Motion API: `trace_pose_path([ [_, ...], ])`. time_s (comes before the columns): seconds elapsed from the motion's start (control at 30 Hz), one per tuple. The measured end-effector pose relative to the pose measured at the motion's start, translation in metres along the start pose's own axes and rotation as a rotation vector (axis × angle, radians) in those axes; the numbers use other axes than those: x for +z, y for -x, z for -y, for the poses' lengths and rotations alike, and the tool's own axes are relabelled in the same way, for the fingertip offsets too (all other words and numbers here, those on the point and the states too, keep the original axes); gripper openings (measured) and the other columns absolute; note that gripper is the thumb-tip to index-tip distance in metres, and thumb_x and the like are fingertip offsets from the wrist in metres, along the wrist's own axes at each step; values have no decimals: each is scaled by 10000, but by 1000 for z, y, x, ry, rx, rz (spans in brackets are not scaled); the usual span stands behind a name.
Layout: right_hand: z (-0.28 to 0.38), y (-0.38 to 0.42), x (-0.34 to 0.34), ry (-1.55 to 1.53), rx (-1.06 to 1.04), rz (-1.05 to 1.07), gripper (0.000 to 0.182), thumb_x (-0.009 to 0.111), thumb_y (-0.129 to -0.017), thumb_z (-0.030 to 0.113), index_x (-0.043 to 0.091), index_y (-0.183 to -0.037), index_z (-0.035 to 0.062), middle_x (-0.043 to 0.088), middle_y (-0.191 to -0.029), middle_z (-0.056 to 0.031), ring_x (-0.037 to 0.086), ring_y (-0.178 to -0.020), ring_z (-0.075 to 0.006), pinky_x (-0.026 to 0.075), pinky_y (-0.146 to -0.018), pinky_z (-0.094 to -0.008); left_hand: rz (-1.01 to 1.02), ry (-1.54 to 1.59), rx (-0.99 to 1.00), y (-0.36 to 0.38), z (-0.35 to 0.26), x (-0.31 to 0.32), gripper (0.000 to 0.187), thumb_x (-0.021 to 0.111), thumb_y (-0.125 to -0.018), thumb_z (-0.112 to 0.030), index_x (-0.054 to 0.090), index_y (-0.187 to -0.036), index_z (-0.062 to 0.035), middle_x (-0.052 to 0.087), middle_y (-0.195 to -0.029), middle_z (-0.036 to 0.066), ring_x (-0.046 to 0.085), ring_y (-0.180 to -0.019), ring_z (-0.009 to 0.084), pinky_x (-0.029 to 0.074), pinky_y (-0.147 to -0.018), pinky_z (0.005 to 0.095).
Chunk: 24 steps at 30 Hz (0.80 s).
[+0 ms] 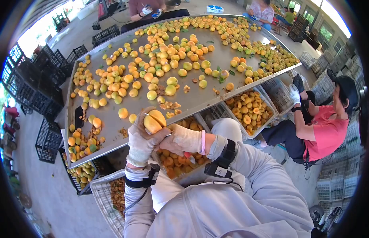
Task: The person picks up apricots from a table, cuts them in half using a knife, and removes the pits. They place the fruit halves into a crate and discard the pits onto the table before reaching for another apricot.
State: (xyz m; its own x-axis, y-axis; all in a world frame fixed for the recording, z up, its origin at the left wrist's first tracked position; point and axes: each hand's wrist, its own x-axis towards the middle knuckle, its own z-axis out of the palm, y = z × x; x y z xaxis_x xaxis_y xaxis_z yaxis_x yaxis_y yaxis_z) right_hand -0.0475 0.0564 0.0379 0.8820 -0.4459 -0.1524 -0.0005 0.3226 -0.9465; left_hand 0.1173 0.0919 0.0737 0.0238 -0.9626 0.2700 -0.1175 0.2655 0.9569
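Left hand (144, 139) in a pale work glove, fingers curled around an orange-yellow apricot (153, 121), closed on it; a dark split line runs across the fruit. Right hand (183, 139), also gloved, pink band at the wrist, closed in a fist on a slim tool with a red end (187, 154); a bit of thin metal shows by the fingers next to the left hand. Hands nearly together, apricot up near the close edge of the big grey metal counter (109, 122).

Counter: loose yellow-orange apricots (164, 55) spread over it, some green leaves, small piles of torn fruit bits (169, 106) near the front edge. Below the hands, a crate with halved orange apricots (176, 162). Right of it, a white plastic crate (270, 99) full of more halves. Lower left, a white plastic basket (102, 194) with brown pits (117, 192). Black plastic crates (48, 139) on the floor at left. Person in a red shirt (331, 129) sits at right; two more people across the counter, partly cut off.
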Motion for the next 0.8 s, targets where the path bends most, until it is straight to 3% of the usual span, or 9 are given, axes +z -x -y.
trace_pose_path([
  [0.1, 15, -9, 13, 729, -231, -298, 192, 593, -825, 195, 598, -969, 69, 653, -864, -112, 621, -757, -243, 510, -686, -356, -103, -196, 205, -4, 11, -5, 713, 845, -647, -279, 534, -1224, 0, 609, -1051, 116, 597, -943, 181, 490, -834, 308],
  [0.2, 10, -13, 20, 814, -246, -519, 207, 601, -804, 167, 601, -977, 53, 661, -838, -151, 641, -758, -311, 517, -678, -399, -150, -241, 238, 1, 15, -4, 680, 783, -741, -302, 490, -1273, 3, 602, -1042, 115, 598, -920, 187, 486, -838, 308],
  [0.3, 5, -24, 30, 1048, -69, -705, 216, 579, -810, 154, 611, -1001, 59, 654, -786, -176, 640, -760, -363, 515, -676, -434, -306, 246, 115, 6, 5, 9, 619, 669, -872, -314, 430, -1323, 37, 560, -1120, 132, 550, -1016, 191, 459, -893, 316],
  [0.37, 7, -22, 45, 936, -121, -805, 212, 552, -825, 156, 618, -1005, 66, 647, -750, -185, 639, -758, -374, 512, -683, -453, -262, 50, 138, 7, -3, 12, 565, 595, -902, -359, 446, -1301, 13, 591, -1058, 136, 584, -959, 199, 477, -845, 314],
  [0.47, -6, -23, 36, 841, -263, -714, 205, 527, -837, 142, 626, -1004, 76, 661, -855, -159, 649, -827, -308, 514, -724, -418, -155, -274, 267, 8, 16, 7, 651, 764, -754, -352, 492, -1255, -39, 643, -925, 155, 654, -835, 238, 517, -747, 337],
  [0.57, -74, -39, 7, 646, -448, -473, 229, 462, -867, 87, 601, -1048, 105, 657, -938, -91, 630, -850, -234, 502, -695, -351, -87, -500, 89, 11, -1, 4, 725, 827, -669, -376, 519, -1210, -6, 642, -896, 160, 657, -820, 247, 521, -745, 336],
  [0.7, -9, -11, 12, 288, 47, 89, 199, 535, -837, 131, 585, -1029, 121, 528, -730, -23, 524, -647, -176, 441, -581, -315, 114, -93, -72, 11, 1, -10, 542, 813, -721, -197, 547, -1134, 32, 636, -950, 84, 617, -815, 161, 524, -743, 288],
  [0.77, 1, -2, 14, -122, 252, 113, 204, 571, -815, 148, 579, -1018, 124, 468, -685, -17, 475, -593, -170, 424, -561, -318, 108, 145, -147, 9, -6, -9, 559, 823, -697, -165, 552, -1138, 46, 645, -931, 93, 630, -815, 169, 526, -730, 286],
  [0.8, 3, 1, 16, 27, 138, 20, 180, 587, -815, 163, 583, -986, 105, 512, -709, -30, 510, -626, -177, 442, -595, -326, 101, 206, -110, 7, 1, -9, 500, 798, -723, -81, 557, -1145, 33, 632, -966, 63, 611, -830, 138, 523, -744, 270],
])
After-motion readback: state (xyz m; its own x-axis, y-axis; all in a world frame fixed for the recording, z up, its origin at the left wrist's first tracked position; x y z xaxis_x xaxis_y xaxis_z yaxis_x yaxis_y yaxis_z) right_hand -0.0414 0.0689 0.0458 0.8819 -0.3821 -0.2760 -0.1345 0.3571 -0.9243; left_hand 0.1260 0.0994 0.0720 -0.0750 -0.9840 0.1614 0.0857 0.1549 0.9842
